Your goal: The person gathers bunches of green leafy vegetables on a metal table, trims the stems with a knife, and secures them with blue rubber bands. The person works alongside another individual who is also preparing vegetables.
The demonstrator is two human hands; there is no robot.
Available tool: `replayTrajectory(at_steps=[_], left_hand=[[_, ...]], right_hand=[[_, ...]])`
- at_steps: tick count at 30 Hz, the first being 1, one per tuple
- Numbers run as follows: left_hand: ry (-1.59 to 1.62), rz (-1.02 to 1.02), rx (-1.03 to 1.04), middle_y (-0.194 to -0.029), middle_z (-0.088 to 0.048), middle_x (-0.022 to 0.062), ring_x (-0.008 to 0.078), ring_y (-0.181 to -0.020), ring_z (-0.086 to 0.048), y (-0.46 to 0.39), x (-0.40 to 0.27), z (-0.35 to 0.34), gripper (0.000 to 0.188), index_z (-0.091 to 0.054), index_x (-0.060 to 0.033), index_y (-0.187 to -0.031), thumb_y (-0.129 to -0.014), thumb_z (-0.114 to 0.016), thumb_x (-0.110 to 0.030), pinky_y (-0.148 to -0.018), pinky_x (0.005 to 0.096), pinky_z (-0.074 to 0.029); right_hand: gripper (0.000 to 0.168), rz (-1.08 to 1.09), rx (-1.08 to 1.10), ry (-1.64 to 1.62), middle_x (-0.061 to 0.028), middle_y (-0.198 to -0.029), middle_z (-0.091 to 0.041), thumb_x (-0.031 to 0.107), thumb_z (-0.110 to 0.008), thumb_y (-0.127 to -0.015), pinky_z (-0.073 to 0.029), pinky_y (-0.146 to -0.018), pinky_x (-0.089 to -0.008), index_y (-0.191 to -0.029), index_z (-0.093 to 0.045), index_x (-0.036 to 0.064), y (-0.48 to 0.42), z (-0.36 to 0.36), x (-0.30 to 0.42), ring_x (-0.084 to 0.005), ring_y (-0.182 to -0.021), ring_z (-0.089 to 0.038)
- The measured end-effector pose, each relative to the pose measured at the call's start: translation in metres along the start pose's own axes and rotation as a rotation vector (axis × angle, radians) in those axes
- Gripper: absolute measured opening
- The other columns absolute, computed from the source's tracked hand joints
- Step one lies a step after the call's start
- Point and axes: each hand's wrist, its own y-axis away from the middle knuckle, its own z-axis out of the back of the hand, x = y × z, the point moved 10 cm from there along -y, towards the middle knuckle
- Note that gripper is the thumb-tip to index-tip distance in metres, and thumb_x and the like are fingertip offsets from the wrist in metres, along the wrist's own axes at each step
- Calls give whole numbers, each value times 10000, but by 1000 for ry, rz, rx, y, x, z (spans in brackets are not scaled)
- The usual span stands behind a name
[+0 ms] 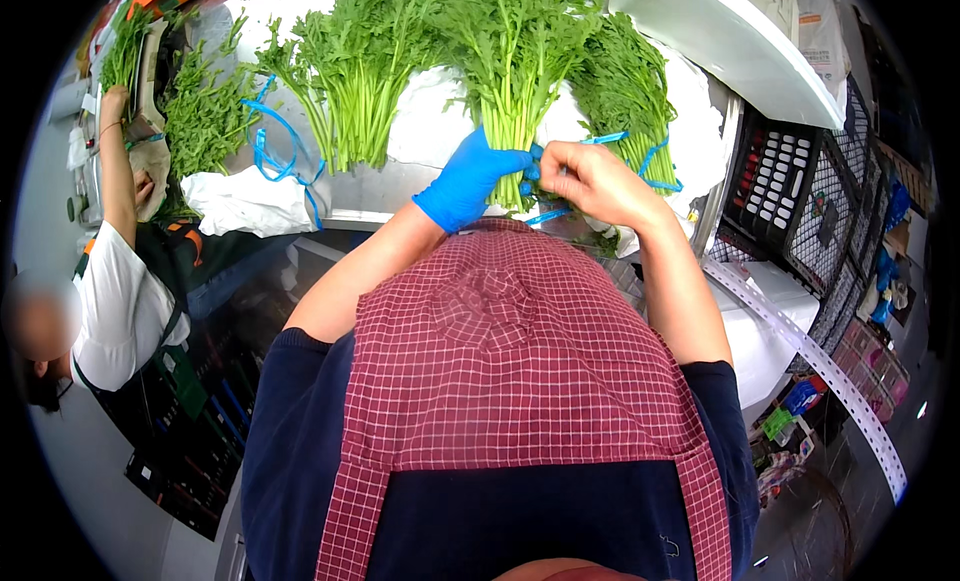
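Observation:
My left hand (469, 177), in a blue glove, is wrapped around the stems of an upright bunch of leafy greens (514, 93) that looks like crown daisy. The glove's fingertips show past the right side of the stems. Bare, my right hand (589, 177) is curled close beside those fingertips, thumb against the index finger; whether something thin is pinched there is hidden. A piece of blue tape (549, 216) shows below the stem ends. To the right lies another bunch (634, 104) with blue tape (660, 183) around its stems. Loose greens (360, 93) lie to the left.
White cloth or paper (427, 119) lies on the metal table (352, 202). Blue tape (281, 149) trails leftward near a crumpled white bag (247, 202). A white panel (735, 48) and black crates (780, 183) stand right. At left, a co-worker's arm (118, 168) reaches into greens.

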Motion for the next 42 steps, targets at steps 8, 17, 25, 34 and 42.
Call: replayTrajectory(at_steps=[8,17,25,34,42], left_hand=[[-187,-67,5,-1107,-613,83,170,-972,-599,2,-8,-10,433,-497,-21,-1291,-871,-596,-57,-843,321,-502],[-242,-84,24,-1129,-597,72,160,-990,-580,3,-4,-7,444,-480,-13,-1301,-871,-592,-41,-856,325,-494],[-185,-113,43,-1130,-598,74,145,-1006,-568,8,-10,-20,415,-506,-3,-1269,-866,-593,-51,-881,311,-477],[-124,-99,-11,-1066,-633,86,165,-923,-605,5,-19,-11,366,-537,-8,-1233,-875,-582,-69,-804,311,-502],[-113,-109,-26,-1070,-634,90,165,-890,-605,5,-14,-12,392,-526,-7,-1244,-861,-596,-52,-772,312,-512]], right_hand=[[385,-167,-422,-76,-50,-781,-643,240,-695,-848,-519,-673,-311,-1160,-587,40,-31,48,-12,-148,-699,-625],[321,-242,-573,-195,-108,-826,-684,242,-774,-781,-518,-684,-322,-998,-689,22,-43,42,-42,-171,-752,-651],[123,74,-759,90,-113,-835,-626,107,-714,-808,-511,-627,-332,-877,-644,33,-17,46,0,-258,-703,-636],[128,120,-599,-163,-81,-838,-603,118,-663,-852,-493,-658,-314,-912,-601,23,-6,33,3,-203,-748,-613],[201,-211,-643,-494,-11,-739,-598,175,-682,-842,-403,-553,-230,-930,-589,19,-30,36,-68,-56,-616,-510]])
